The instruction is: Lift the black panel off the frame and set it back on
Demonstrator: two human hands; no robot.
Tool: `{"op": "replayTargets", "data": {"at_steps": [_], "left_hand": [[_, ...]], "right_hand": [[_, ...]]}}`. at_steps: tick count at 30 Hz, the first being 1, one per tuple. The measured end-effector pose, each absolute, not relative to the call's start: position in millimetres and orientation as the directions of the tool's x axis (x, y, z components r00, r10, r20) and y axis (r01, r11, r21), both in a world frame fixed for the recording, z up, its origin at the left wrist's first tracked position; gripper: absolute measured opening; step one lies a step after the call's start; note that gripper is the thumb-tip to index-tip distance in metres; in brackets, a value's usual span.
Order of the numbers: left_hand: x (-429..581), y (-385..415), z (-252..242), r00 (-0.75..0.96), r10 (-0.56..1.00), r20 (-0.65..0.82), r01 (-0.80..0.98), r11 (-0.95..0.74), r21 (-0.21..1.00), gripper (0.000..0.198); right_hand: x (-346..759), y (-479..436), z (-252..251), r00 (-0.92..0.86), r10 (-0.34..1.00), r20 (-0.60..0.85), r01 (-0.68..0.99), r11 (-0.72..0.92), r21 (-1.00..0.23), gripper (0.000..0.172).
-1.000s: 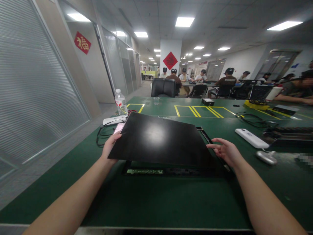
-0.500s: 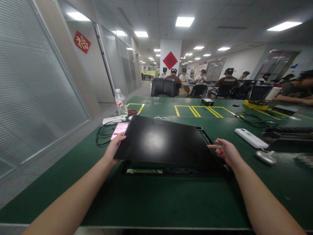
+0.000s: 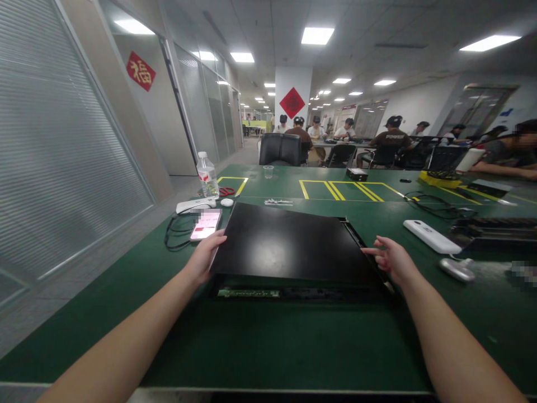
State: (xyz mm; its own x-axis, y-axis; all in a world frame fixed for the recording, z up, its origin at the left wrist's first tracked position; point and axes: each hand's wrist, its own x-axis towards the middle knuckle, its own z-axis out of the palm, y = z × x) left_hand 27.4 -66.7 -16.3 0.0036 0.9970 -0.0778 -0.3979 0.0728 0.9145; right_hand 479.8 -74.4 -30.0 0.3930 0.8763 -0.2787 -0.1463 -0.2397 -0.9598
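A flat black screen panel [image 3: 289,240] lies tilted over a thin black frame [image 3: 354,232], with its left side raised. My left hand [image 3: 207,254] is closed on the panel's left edge, thumb on top and fingers beneath. At the right edge, my right hand [image 3: 392,260] has its fingers apart, and the fingertips touch or nearly touch the side of the panel and frame. Along the near side of the frame a green circuit board strip [image 3: 248,293] shows under the panel. The panel hides most of the frame's inside.
Left of the panel are a phone [image 3: 205,225], a black cable [image 3: 171,238], a white power strip [image 3: 195,206] and a water bottle [image 3: 206,176]. Calipers [image 3: 278,202] lie behind it. A white power bank [image 3: 431,237] and a silver mouse-shaped object [image 3: 456,270] lie to the right.
The panel's left side has moved right and lower, with my left hand on it. My right hand has shifted slightly right. More of the phone and a white round object now show.
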Motion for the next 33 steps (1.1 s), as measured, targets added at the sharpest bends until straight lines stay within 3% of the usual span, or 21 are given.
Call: {"op": "replayTargets", "data": {"at_steps": [22, 33], "left_hand": [[33.4, -66.7, -15.9, 0.077, 0.977, -0.199, -0.339, 0.213, 0.916, 0.046], [33.8, -65.6, -13.8, 0.119, 0.959, -0.257, -0.328, 0.282, 0.901, 0.044]], "right_hand": [[482.8, -78.2, -28.5, 0.484, 0.854, -0.194, -0.032, -0.204, -0.978, 0.026], [486.4, -76.8, -36.7, 0.49, 0.866, -0.101, 0.229, -0.24, -0.943, 0.022]]}}
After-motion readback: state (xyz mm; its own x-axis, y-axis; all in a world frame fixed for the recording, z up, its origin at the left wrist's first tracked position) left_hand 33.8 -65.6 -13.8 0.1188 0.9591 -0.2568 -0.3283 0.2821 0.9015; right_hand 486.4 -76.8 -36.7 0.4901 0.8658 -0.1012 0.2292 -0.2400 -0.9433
